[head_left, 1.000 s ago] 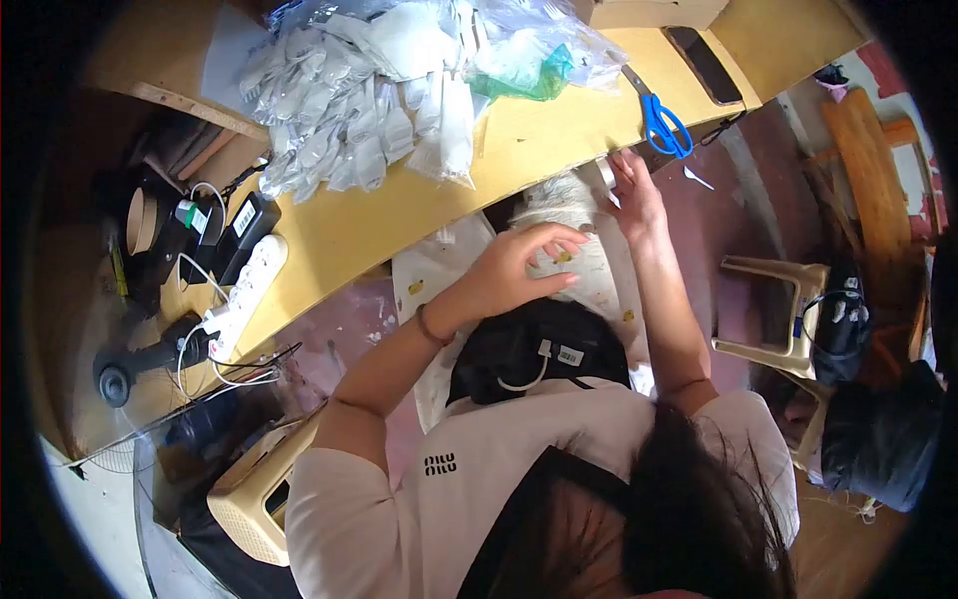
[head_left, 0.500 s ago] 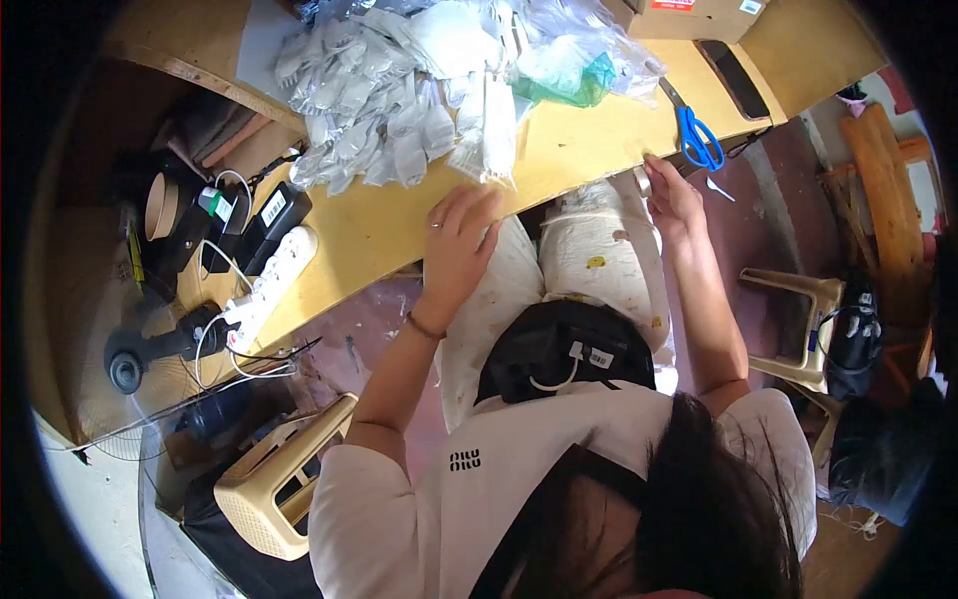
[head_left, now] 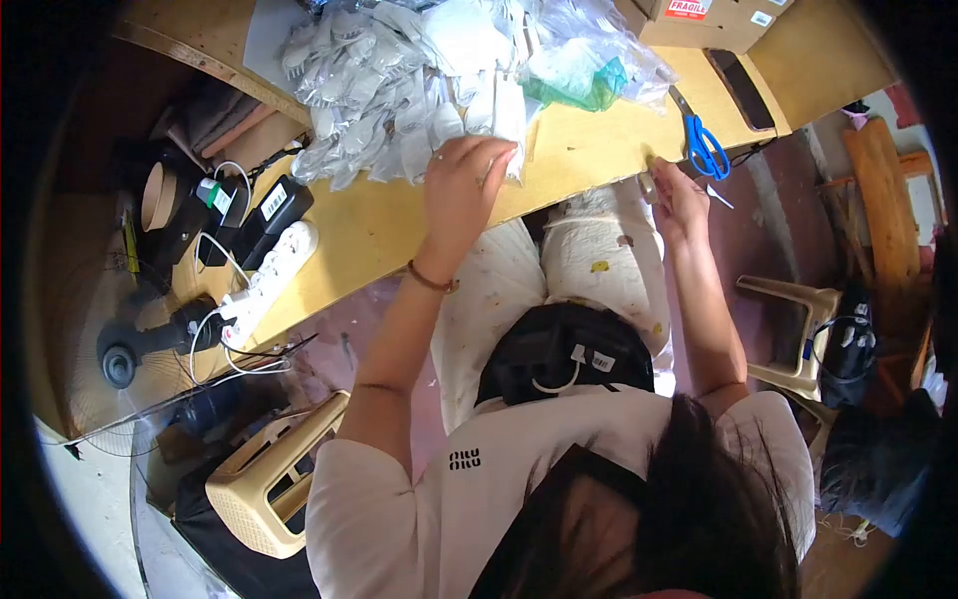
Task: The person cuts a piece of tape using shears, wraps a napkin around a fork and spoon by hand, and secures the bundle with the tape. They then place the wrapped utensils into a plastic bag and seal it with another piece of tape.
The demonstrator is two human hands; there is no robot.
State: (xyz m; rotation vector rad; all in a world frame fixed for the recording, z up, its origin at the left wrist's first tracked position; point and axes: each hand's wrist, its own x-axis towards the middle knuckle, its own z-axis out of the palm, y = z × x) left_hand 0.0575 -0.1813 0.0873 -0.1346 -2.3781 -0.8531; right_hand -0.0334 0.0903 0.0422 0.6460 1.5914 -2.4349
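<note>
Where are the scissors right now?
In the head view, the scissors lie at the near edge of the table on the right side, between the right hand and the phone.

Just past your right-hand grip [head_left: 682,205] you have a yellow wooden desk [head_left: 574,150], its top brightly lit, with an upright wooden panel [head_left: 843,75] closing the end to the grip's far right. Below and right of the grip, the floor [head_left: 738,245] is dull red. Farther right you have a beige plastic stool [head_left: 793,290], then brown wooden furniture [head_left: 883,200], perhaps a chair, though the lens edge distorts it. Well left of the grip, nearer you, sits a second beige stool [head_left: 244,499].
</note>
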